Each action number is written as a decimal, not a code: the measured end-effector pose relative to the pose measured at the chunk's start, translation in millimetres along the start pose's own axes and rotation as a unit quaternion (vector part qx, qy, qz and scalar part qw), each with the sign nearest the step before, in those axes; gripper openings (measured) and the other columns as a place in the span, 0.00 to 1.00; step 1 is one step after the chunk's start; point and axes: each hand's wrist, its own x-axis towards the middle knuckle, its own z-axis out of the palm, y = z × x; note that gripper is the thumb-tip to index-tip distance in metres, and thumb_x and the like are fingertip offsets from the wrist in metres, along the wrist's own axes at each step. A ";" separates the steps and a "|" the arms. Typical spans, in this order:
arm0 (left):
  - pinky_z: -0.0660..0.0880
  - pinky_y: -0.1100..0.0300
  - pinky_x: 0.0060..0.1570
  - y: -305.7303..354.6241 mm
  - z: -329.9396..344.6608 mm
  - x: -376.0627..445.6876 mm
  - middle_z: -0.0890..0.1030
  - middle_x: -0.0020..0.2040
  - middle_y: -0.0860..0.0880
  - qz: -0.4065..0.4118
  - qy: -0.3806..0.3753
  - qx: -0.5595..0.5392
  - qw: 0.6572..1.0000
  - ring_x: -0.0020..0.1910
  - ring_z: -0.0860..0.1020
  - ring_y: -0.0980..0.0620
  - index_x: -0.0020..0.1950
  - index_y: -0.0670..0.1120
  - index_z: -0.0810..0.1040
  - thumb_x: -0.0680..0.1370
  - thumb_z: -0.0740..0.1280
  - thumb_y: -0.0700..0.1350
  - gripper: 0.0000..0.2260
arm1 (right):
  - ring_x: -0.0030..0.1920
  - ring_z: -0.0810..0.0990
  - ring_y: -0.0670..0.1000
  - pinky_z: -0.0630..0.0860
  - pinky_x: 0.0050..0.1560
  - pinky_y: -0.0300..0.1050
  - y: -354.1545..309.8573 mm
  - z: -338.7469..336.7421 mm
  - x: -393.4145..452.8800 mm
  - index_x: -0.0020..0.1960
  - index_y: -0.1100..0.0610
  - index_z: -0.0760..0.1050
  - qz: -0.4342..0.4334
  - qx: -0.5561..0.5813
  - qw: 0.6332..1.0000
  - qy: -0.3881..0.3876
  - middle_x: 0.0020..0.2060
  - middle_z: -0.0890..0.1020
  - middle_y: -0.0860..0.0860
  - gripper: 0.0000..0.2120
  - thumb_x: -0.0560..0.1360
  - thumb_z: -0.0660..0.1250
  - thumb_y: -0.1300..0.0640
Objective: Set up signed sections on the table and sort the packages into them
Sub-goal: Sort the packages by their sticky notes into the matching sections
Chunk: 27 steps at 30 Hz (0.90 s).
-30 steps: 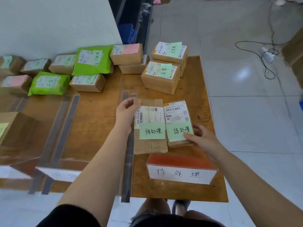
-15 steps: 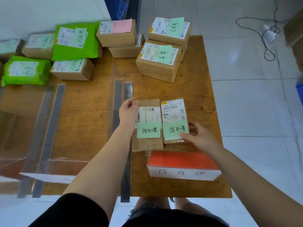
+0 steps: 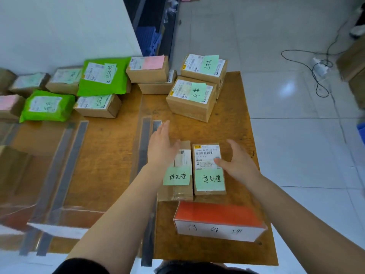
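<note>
Two flat cardboard packages lie side by side on the wooden table [image 3: 110, 167], each with a green handwritten note: the left package [image 3: 177, 186] and the right package [image 3: 208, 169]. An orange-topped white sign [image 3: 219, 222] stands just in front of them. My left hand [image 3: 161, 147] hovers flat and open over the left package's far end. My right hand [image 3: 236, 162] is open with spread fingers beside the right package, thumb over its label. Neither hand grips anything.
Several labelled boxes stand at the table's far end, the nearest [image 3: 192, 97] just beyond my hands. Green mailer bags [image 3: 102, 76] and more boxes lie far left. Tape strips [image 3: 145, 155] divide the tabletop. A second sign [image 3: 59, 228] stands front left. Cables [image 3: 320, 76] lie on the tiled floor.
Both hands have let go of the two packages and lifted, moving forward with fingers spread. The packages stay where they were.
</note>
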 end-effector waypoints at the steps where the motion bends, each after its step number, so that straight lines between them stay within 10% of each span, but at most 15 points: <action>1: 0.62 0.47 0.70 6.1 -4.6 6.4 0.63 0.74 0.49 0.007 0.005 0.000 1.000 0.73 0.60 0.47 0.75 0.49 0.57 0.76 0.66 0.47 0.30 | 0.71 0.62 0.55 0.63 0.67 0.53 -6.9 -7.7 8.1 0.74 0.52 0.56 -0.013 -0.003 1.000 0.011 0.73 0.62 0.52 0.37 0.71 0.70 0.47; 14: 0.76 0.51 0.52 56.4 -13.5 118.3 0.77 0.61 0.51 0.004 0.020 -0.056 0.998 0.61 0.75 0.48 0.61 0.55 0.71 0.76 0.64 0.51 0.13 | 0.66 0.69 0.55 0.67 0.58 0.47 -75.8 -73.9 152.6 0.70 0.53 0.63 -0.103 -0.016 0.989 0.100 0.67 0.69 0.53 0.32 0.70 0.71 0.47; 27: 0.72 0.48 0.59 44.6 25.3 205.9 0.70 0.68 0.50 -0.068 -0.011 -0.062 0.996 0.67 0.69 0.48 0.72 0.49 0.60 0.73 0.68 0.56 0.31 | 0.68 0.65 0.54 0.70 0.60 0.48 -99.1 -82.5 272.6 0.73 0.55 0.58 -0.080 -0.024 0.991 0.106 0.69 0.65 0.53 0.36 0.71 0.70 0.47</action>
